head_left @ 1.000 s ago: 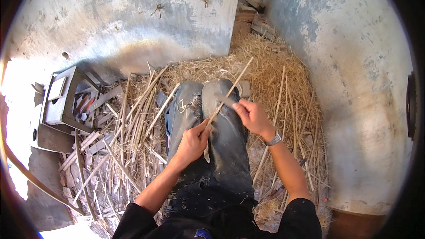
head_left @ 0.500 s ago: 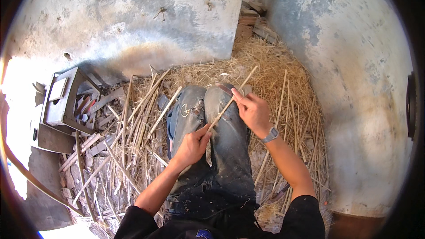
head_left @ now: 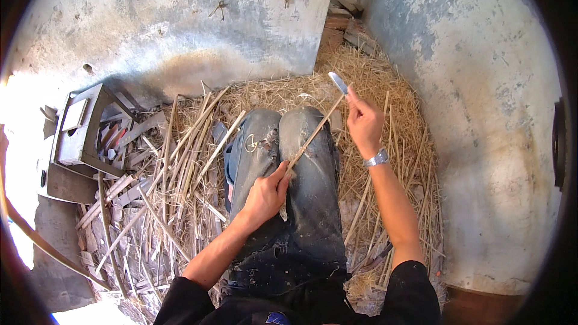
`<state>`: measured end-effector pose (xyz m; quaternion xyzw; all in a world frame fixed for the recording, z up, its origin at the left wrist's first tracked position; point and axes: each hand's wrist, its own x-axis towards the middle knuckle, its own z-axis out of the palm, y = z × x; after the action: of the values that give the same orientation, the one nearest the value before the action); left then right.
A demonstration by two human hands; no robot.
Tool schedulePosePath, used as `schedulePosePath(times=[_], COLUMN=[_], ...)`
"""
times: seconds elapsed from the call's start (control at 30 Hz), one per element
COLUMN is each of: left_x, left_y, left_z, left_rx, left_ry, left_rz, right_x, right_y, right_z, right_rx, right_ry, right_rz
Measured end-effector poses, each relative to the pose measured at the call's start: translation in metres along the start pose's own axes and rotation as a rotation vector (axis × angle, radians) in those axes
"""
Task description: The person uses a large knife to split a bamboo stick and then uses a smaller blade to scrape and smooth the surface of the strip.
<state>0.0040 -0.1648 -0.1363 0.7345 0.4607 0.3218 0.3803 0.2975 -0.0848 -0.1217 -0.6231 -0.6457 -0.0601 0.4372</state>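
A thin pale wooden stick [head_left: 315, 134] slants up over my thighs, away to the right. My left hand [head_left: 265, 197] is closed round its near end, above my lap. At the stick's far end, my right hand [head_left: 365, 123] grips a knife; the handle is hidden in my fingers. The short knife blade [head_left: 338, 82] points up and to the left, at the tip of the stick. Whether blade and stick touch, I cannot tell. Under both hands are my dusty, worn trousers [head_left: 259, 150].
Straw and shavings [head_left: 367, 78] cover the floor ahead and to the right. Long wooden sticks [head_left: 192, 138] lie in a heap on the left, beside a wooden stool-like frame [head_left: 84, 126]. Worn plaster walls [head_left: 469, 132] stand on the right and ahead.
My right hand has moved up and right along the stick to its far end, and the knife blade now shows plainly. My left hand has stayed at the near end.
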Motion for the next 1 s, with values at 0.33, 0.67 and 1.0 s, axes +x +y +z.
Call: schedulePosePath(times=[0.33,0.67,1.0], left_x=[-0.001,0.007,0.016], left_y=[0.006,0.013,-0.007], left_z=[0.001,-0.009,-0.021], left_rx=[0.050,-0.060,-0.346], left_ry=[0.000,-0.117,-0.305], left_rz=[-0.022,-0.125,-0.251], right_x=[-0.004,-0.023,-0.018], right_y=[0.009,0.006,0.000], right_z=[0.005,0.009,0.010], right_rx=[0.056,-0.003,0.133], right_ry=[-0.083,-0.032,-0.144], right_rz=[-0.010,0.093,0.053])
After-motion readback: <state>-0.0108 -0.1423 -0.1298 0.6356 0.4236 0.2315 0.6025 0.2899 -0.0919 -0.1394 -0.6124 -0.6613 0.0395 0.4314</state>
